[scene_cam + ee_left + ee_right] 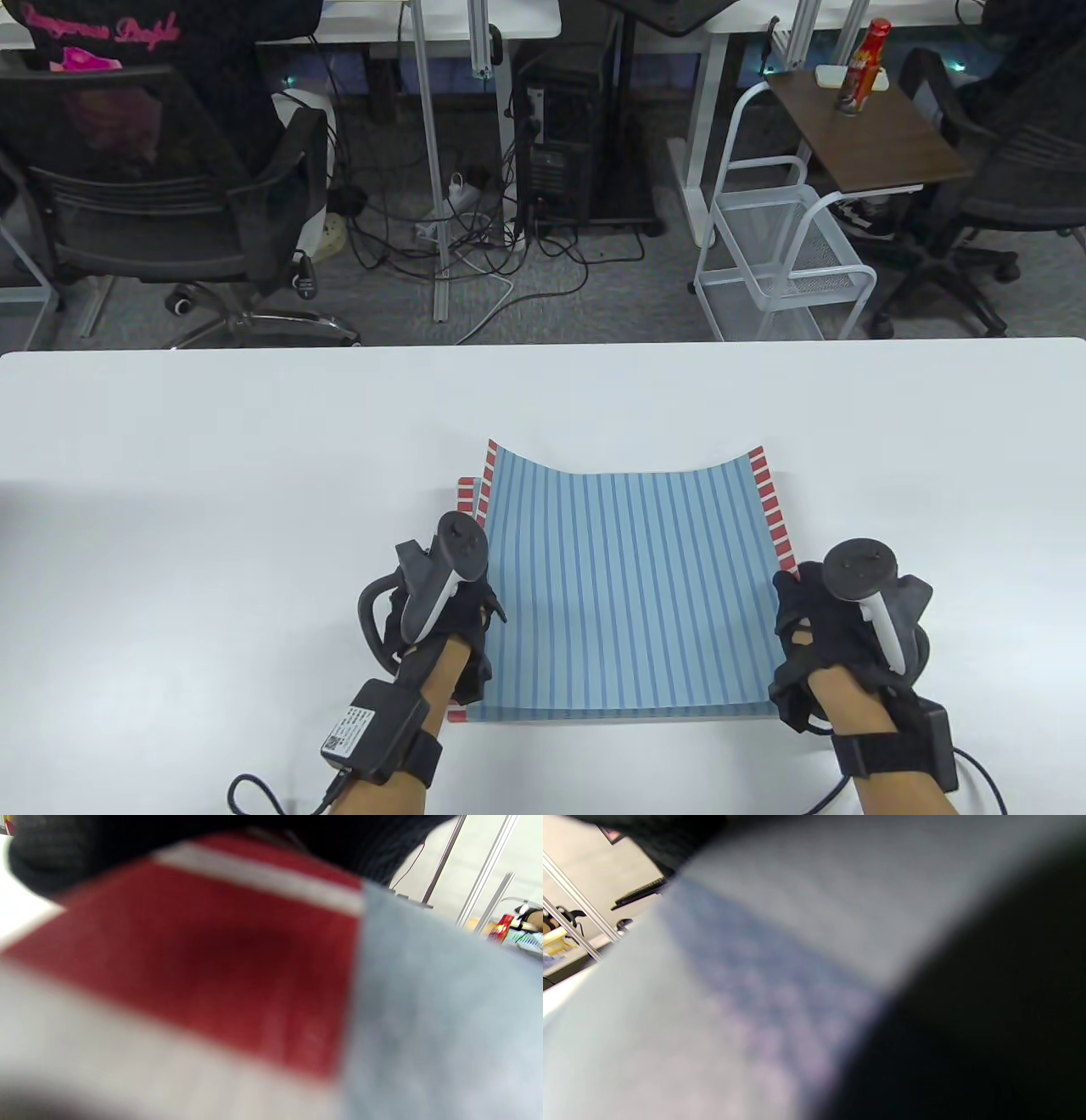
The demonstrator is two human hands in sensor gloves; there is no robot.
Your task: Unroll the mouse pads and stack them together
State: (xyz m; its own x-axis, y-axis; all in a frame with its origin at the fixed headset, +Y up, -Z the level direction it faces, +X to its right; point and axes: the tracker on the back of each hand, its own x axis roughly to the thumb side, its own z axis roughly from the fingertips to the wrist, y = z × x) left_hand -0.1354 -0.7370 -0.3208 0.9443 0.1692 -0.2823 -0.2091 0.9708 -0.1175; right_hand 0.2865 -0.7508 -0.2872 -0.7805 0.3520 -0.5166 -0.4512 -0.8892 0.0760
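Note:
A blue striped mouse pad (632, 586) with red-and-white checked side edges lies on top of a second pad, whose edge (465, 490) shows at the far left and along the front. The top pad's two far corners curl up. My left hand (462, 607) holds its left edge and my right hand (797, 620) holds its right edge, both near the front. The left wrist view is filled by the blurred red-and-white border (220, 984) under my gloved fingers (85, 853). The right wrist view shows only blurred blue stripes (746, 984).
The white table (212, 509) stretches bare to the left, right and far side of the pads. Beyond its far edge are office chairs, a wire cart (789, 255) and a small side table with a red bottle (861, 68).

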